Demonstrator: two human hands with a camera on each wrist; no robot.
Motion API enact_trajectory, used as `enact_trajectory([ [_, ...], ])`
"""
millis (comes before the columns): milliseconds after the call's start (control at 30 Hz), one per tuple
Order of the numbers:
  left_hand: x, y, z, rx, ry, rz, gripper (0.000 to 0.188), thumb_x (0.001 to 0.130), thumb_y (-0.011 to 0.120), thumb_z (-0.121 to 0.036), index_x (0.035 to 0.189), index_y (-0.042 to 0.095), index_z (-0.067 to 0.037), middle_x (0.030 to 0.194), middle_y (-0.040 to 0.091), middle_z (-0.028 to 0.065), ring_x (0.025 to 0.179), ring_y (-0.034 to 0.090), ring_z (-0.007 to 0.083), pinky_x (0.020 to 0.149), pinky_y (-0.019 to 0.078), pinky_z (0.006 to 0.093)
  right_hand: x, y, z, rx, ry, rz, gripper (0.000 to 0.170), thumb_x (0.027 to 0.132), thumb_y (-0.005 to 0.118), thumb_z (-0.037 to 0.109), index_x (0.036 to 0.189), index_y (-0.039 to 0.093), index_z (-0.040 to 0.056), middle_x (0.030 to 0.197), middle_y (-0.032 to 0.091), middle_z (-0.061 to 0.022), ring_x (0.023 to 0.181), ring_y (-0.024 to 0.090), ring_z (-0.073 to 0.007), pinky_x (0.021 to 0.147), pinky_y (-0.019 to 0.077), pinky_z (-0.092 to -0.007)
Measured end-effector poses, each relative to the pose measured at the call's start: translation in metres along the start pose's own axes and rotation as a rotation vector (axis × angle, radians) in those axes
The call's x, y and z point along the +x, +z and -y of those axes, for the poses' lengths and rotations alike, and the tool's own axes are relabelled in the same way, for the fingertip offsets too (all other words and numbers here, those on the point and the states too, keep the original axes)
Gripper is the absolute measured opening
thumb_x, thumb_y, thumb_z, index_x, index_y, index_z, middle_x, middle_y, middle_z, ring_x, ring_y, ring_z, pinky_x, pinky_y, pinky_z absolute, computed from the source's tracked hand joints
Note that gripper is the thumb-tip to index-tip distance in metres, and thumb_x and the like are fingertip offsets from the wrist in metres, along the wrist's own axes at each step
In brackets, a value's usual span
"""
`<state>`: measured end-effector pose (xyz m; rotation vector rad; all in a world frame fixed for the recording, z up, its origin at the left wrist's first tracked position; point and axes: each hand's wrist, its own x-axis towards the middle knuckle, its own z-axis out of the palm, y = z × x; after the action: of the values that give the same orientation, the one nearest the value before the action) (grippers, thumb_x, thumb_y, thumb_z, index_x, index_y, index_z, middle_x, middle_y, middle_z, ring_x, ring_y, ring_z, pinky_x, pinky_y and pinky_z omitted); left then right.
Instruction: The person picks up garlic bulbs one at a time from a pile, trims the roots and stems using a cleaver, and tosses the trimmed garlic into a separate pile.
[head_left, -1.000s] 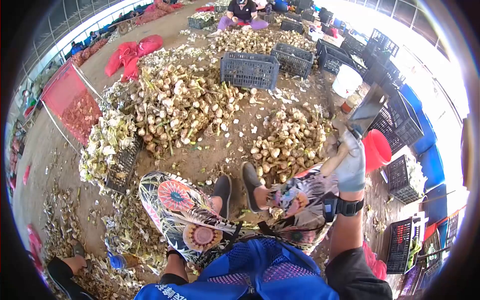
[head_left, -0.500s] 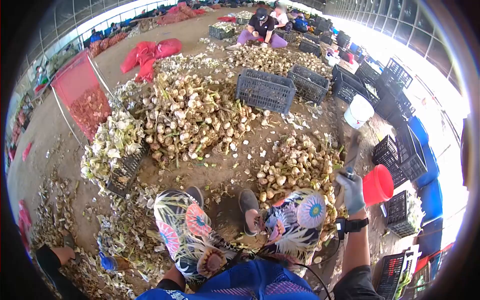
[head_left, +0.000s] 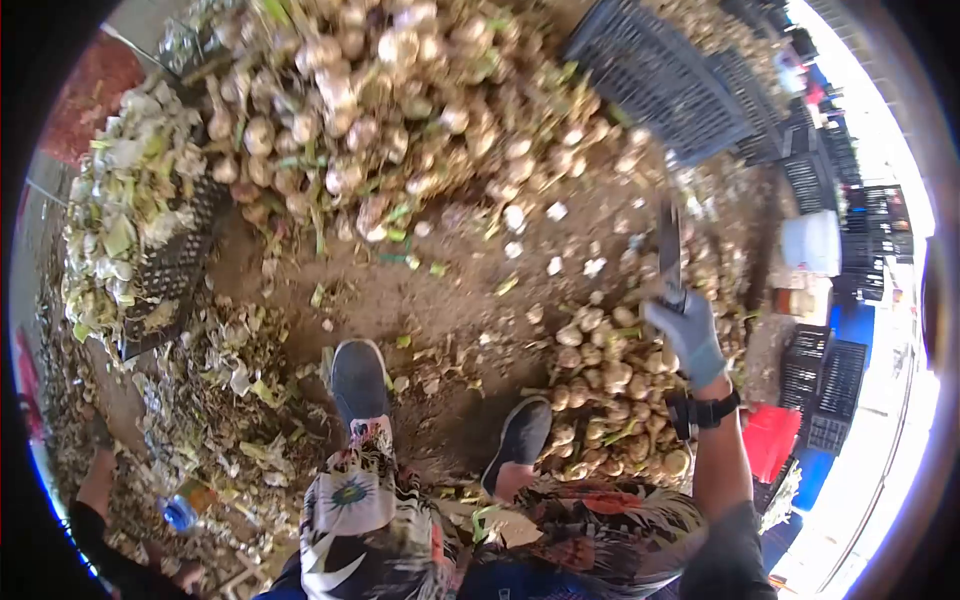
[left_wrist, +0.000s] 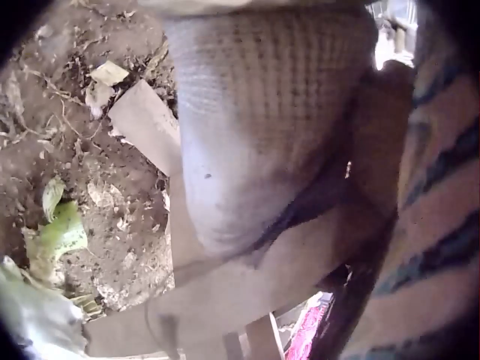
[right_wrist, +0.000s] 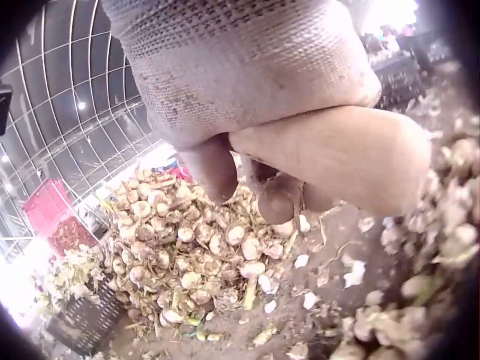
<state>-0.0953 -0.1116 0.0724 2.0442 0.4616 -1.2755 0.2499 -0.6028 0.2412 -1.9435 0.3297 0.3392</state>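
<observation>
My gloved right hand (head_left: 686, 328) grips a broad-bladed knife by its pale wooden handle (right_wrist: 337, 154), bare fingertips curled under it. The dark blade (head_left: 669, 240) points away, above the smaller garlic heap (head_left: 610, 375). In the left wrist view my gloved left hand (left_wrist: 255, 135) bends over the boards of a wooden stool (left_wrist: 217, 296), low beside the patterned trouser leg (left_wrist: 431, 202); its fingertips are hidden. The head view does not show that hand. A bigger garlic heap (head_left: 390, 120) lies ahead of the feet.
A black crate (head_left: 180, 255) piled with trimmed leaves stands at the left, another crate (head_left: 655, 75) beyond the big heap. A white bucket (head_left: 811, 243) and a red bucket (head_left: 770, 440) stand at the right. A blue-capped bottle (head_left: 188, 503) lies among scraps; another person's arm (head_left: 95, 490) shows beside it.
The head view has tipped down and swung towards the ground. The feet have moved apart, the left shoe forward. My right hand still holds the knife, now over the smaller heap.
</observation>
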Motion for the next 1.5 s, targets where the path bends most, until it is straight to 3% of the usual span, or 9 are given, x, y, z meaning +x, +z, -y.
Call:
enact_trajectory([
  [400,-0.015,-0.093,-0.045,0.027,-0.175,-0.002,0.032,0.09,0.06,-0.024,0.119,0.068,-0.01,0.116,0.069,0.0181,0.1,0.068,0.0354,0.089,0.0538,0.0437,0.074,0.046,0.015,0.199,0.163,0.092,0.027,0.088,0.068,0.003,0.114,0.07,-0.0026,0.089,0.069,-0.0019,0.078,0.061,-0.0093,0.072,0.049,-0.0249],
  [667,0.057,-0.181,-0.075,0.255,0.044,-0.027,0.033,0.09,0.06,-0.024,0.119,0.068,-0.01,0.117,0.069,0.0178,0.099,0.068,0.0352,0.089,0.0541,0.0436,0.03,0.016,0.005,0.121,0.037,-0.305,0.018,0.084,0.075,0.009,0.099,0.072,0.0009,0.076,0.064,0.0034,0.063,0.052,-0.0047,0.056,0.0427,-0.0227],
  [833,0.104,-0.235,-0.108,0.39,0.269,-0.042,0.033,0.09,0.06,-0.023,0.12,0.068,-0.011,0.117,0.069,0.0177,0.099,0.068,0.0352,0.089,0.0542,0.0435,-0.022,0.041,-0.002,-0.038,0.123,-0.311,0.019,0.08,0.078,0.013,0.095,0.073,0.0031,0.071,0.065,0.0027,0.059,0.053,-0.0062,0.055,0.0436,-0.0249],
  [1100,0.059,-0.343,-0.248,0.559,0.509,-0.355,0.039,0.089,0.066,-0.027,0.123,0.068,-0.009,0.114,0.072,0.0133,0.094,0.07,0.027,0.09,0.0549,0.0385,-0.095,0.062,0.071,0.054,0.19,-0.098,0.015,0.082,0.077,0.011,0.094,0.074,0.0022,0.078,0.069,0.0026,0.07,0.059,-0.0054,0.065,0.0486,-0.0236],
  [1133,0.002,-0.354,-0.295,0.606,0.419,-0.199,0.039,0.093,0.055,-0.021,0.129,0.062,-0.008,0.116,0.07,0.017,0.098,0.07,0.0338,0.092,0.0549,0.0428,-0.094,0.059,0.07,0.044,0.196,-0.1,0.016,0.082,0.077,0.012,0.094,0.073,0.002,0.074,0.067,0.0031,0.068,0.057,-0.0048,0.064,0.0475,-0.0237],
  [1167,-0.008,-0.364,-0.311,0.509,0.438,-0.185,0.032,0.096,0.061,-0.027,0.124,0.068,-0.015,0.114,0.073,0.0088,0.089,0.069,0.0149,0.087,0.0561,0.0372,-0.092,0.057,0.068,0.058,0.187,-0.102,0.016,0.082,0.077,0.012,0.094,0.073,0.002,0.074,0.067,0.0031,0.068,0.057,-0.0048,0.064,0.0475,-0.0237],
  [1233,-0.023,-0.391,-0.344,0.626,0.596,-0.276,0.029,0.091,0.063,-0.023,0.116,0.07,-0.009,0.109,0.073,0.0123,0.09,0.07,0.0209,0.086,0.055,0.0366,-0.084,0.059,0.062,0.034,0.124,-0.202,0.018,0.082,0.077,0.015,0.095,0.073,0.0028,0.071,0.065,0.0031,0.066,0.057,-0.0054,0.061,0.0465,-0.0254],
  [1400,-0.025,-0.316,-0.438,0.76,0.933,-0.113,0.028,0.088,0.061,-0.019,0.112,0.07,-0.009,0.107,0.073,0.0135,0.098,0.071,0.0284,0.086,0.0546,0.0365,-0.029,0.067,0.022,-0.352,-0.024,-0.31,0.03,0.079,0.07,0.035,0.095,0.071,0.0094,0.077,0.069,-0.0161,0.073,0.068,-0.0338,0.071,0.0544,-0.0409],
  [1500,0.002,-0.223,-0.454,0.736,0.947,0.029,0.043,0.085,0.061,-0.022,0.124,0.064,-0.005,0.118,0.069,0.0183,0.11,0.066,0.0316,0.095,0.0522,0.0382,0.002,0.066,-0.007,-0.475,-0.017,-0.244,0.032,0.079,0.07,0.033,0.102,0.072,0.0122,0.085,0.072,-0.0151,0.082,0.069,-0.0358,0.076,0.0553,-0.0431],
])
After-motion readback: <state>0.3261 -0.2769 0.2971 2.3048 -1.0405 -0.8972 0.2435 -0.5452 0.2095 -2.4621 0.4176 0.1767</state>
